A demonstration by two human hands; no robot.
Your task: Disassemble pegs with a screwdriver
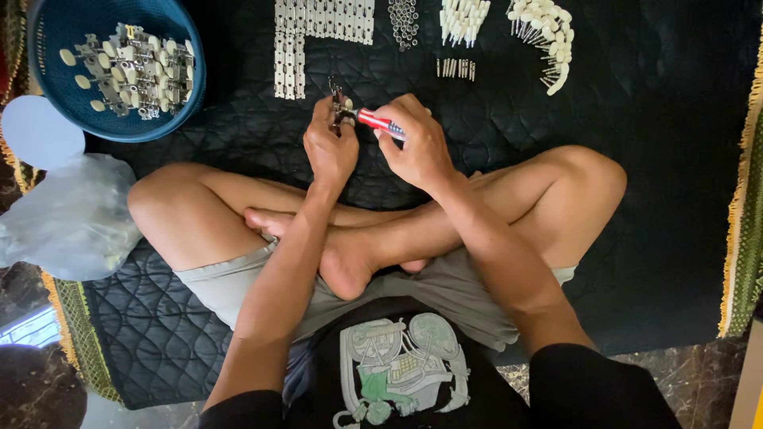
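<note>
I sit cross-legged on a dark quilted mat (pixel 636 262). My left hand (pixel 328 147) grips a small metal part with a cream knob (pixel 340 102), held just above my legs. My right hand (pixel 415 143) is closed around a screwdriver with a red, white and blue handle (pixel 380 124); its tip points left into the metal part. The two hands are close together, nearly touching. My left fingers hide most of the part.
A blue basket (pixel 48 48) of assembled metal parts with cream knobs stands at the far left. Along the far edge lie rows of white strips (pixel 322 24), small metal rings (pixel 404 20), cream pegs (pixel 462 20), tiny screws (pixel 456 68) and more knobbed pegs (pixel 548 36). A clear plastic bag (pixel 71 214) lies left.
</note>
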